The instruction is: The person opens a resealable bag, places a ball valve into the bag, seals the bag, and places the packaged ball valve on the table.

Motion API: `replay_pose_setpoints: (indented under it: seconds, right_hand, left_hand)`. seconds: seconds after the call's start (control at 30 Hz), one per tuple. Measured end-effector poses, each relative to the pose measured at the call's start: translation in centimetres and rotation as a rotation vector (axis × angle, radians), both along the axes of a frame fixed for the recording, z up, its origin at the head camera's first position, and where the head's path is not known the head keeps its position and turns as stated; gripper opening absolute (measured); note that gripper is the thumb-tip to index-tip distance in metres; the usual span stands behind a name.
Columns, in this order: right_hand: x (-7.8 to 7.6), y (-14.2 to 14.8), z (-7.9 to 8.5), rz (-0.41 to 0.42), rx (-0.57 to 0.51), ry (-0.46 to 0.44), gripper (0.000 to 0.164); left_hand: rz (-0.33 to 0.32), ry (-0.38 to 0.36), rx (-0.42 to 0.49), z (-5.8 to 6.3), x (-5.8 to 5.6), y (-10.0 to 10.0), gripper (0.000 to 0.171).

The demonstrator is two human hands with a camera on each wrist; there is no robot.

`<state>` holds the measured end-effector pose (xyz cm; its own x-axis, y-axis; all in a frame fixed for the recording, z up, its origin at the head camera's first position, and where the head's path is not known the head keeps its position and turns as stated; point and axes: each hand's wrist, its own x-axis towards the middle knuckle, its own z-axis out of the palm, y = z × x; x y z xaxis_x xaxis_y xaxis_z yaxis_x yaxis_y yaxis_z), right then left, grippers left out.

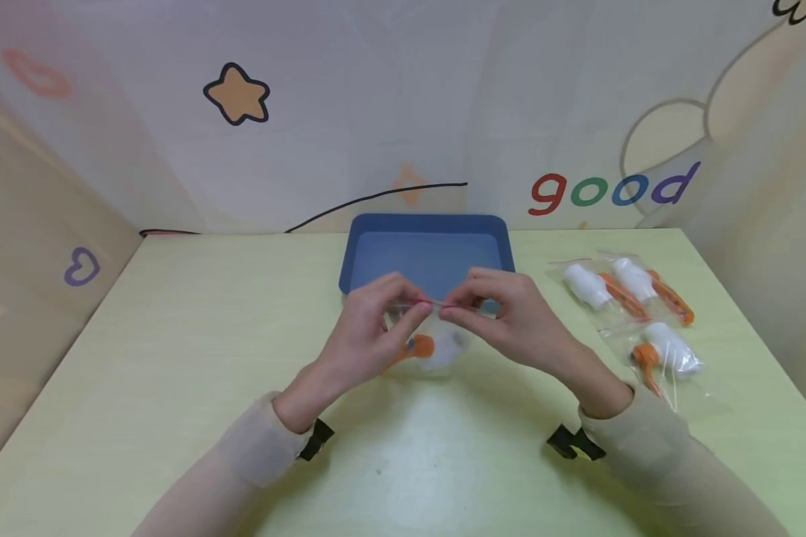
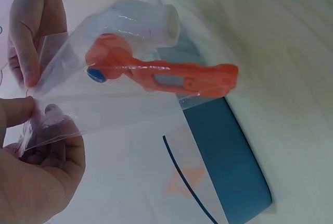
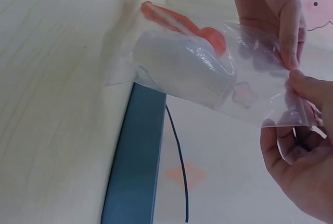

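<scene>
Both hands pinch the red-lined top edge of a clear zip bag (image 2: 130,104), which hangs from them over the table in front of the tray. Inside the bag are an orange tool-like piece with a blue spot (image 2: 171,75) and a white cylindrical roll (image 3: 179,67). My left hand (image 1: 369,324) grips the edge between thumb and fingers on the left. On the right, my right hand (image 1: 510,317) does the same, its fingertips close to the left ones. The fingers partly hide the bag's top in the head view.
A blue tray (image 1: 430,253) stands at the back middle of the table (image 1: 208,335), against the printed backdrop. Three similar filled bags lie at the right: one bag (image 1: 604,291), another bag (image 1: 651,287) beside it, and a nearer bag (image 1: 665,358).
</scene>
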<state>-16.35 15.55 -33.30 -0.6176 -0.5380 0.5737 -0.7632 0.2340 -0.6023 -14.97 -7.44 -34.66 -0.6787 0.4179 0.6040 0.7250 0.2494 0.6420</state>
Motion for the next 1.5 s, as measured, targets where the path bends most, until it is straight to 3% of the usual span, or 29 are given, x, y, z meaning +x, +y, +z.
replay_pose_setpoints:
  seconds: [0.3, 0.63, 0.93, 1.3, 1.5]
  right_hand:
    - [0.6, 0.9, 0.9, -0.028, 0.025, -0.027, 0.016]
    - [1.1, 1.0, 1.1, -0.074, 0.046, 0.033, 0.015]
    - [1.2, 1.1, 1.1, -0.056, 0.047, 0.066, 0.017]
    - [1.1, 0.7, 1.0, -0.035, 0.019, 0.039, 0.017]
    - [1.2, 0.6, 1.0, -0.181, 0.029, -0.064, 0.019]
  left_hand:
    - [0.025, 0.002, 0.013, 0.3, 0.4, 0.4, 0.004]
    - [0.003, -0.009, 0.035, 0.9, 0.4, 0.6, 0.005]
    - [-0.040, -0.035, 0.007, 1.0, 0.3, 0.4, 0.005]
    - [-0.019, -0.002, -0.013, 1.2, 0.4, 0.5, 0.003]
    - [0.025, -0.025, 0.028, 1.4, 0.3, 0.5, 0.003]
